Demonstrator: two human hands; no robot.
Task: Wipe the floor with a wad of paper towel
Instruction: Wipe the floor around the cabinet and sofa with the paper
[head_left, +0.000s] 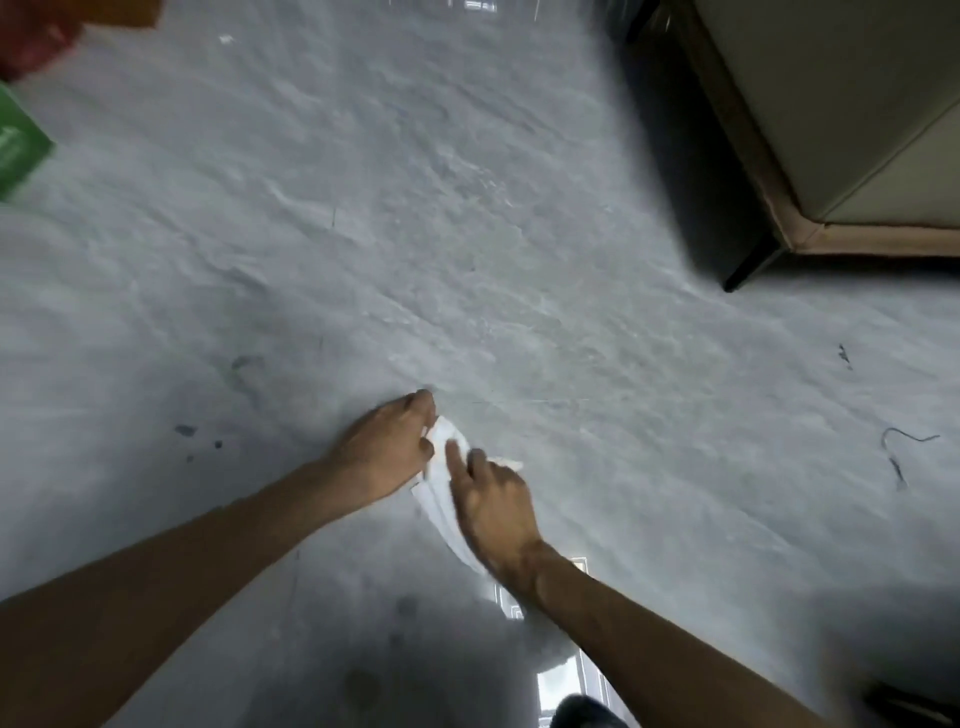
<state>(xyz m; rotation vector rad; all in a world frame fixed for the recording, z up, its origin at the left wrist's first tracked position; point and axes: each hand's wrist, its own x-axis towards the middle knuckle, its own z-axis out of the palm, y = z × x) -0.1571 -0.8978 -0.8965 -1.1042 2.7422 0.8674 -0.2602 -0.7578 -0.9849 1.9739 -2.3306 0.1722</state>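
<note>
No words, numbers or brand names can be read anywhere here. The green box (18, 143) at the left edge has some white marks on its side, but they are too blurry to tell if they are letters. The red thing (36, 36) in the top left corner shows no writing that can be made out.

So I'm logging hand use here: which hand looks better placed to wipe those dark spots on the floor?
Probably the left hand: it grips the paper towel, and the dark spots lie on its side.
</note>
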